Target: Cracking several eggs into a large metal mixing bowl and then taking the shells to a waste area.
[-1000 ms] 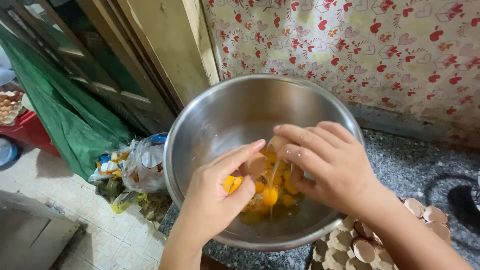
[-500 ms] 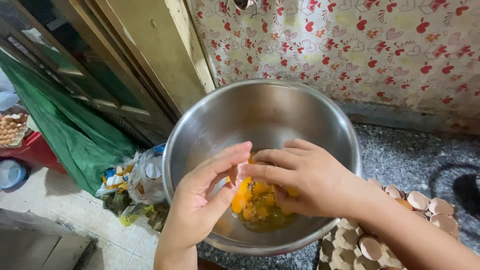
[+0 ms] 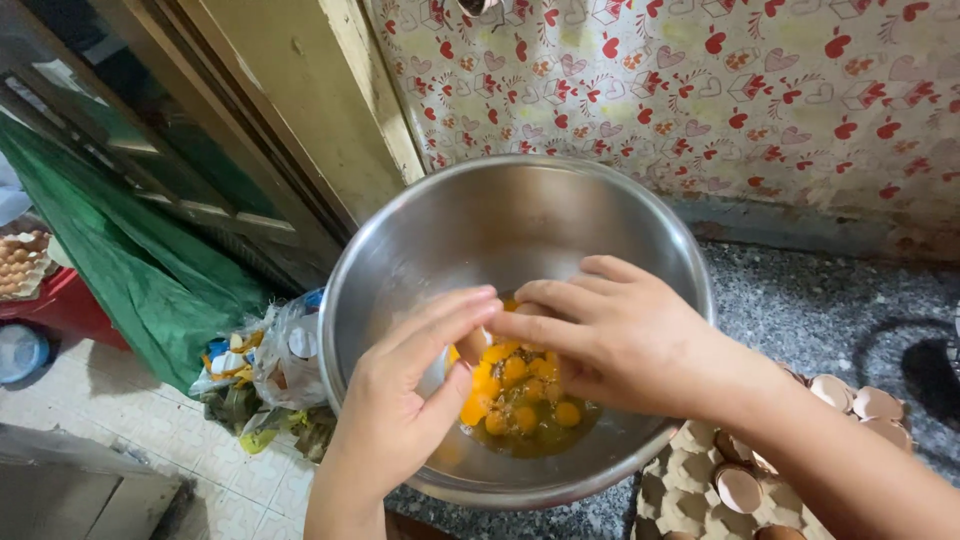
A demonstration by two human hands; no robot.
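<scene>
A large steel bowl [image 3: 440, 215] stands on a speckled stone counter and holds several raw egg yolks [image 3: 520, 395] in clear white. Both hands are over the bowl, fingertips meeting above the yolks. My left hand [image 3: 405, 400] and my right hand [image 3: 620, 335] pinch a brown eggshell [image 3: 478, 342] between them; only a small part of the shell shows between the fingers.
A cardboard egg tray [image 3: 690, 470] with empty shell halves [image 3: 850, 395] lies at the bowl's right. A heart-patterned covering [image 3: 700, 90] lines the wall. On the floor to the left: a green sheet [image 3: 130, 260], plastic bags of rubbish [image 3: 265, 370], a red crate [image 3: 60, 305].
The hands have stayed over the bowl, drawing together around the shell. The view has shifted slightly, and the yolk that hung near the fingers now lies with the others.
</scene>
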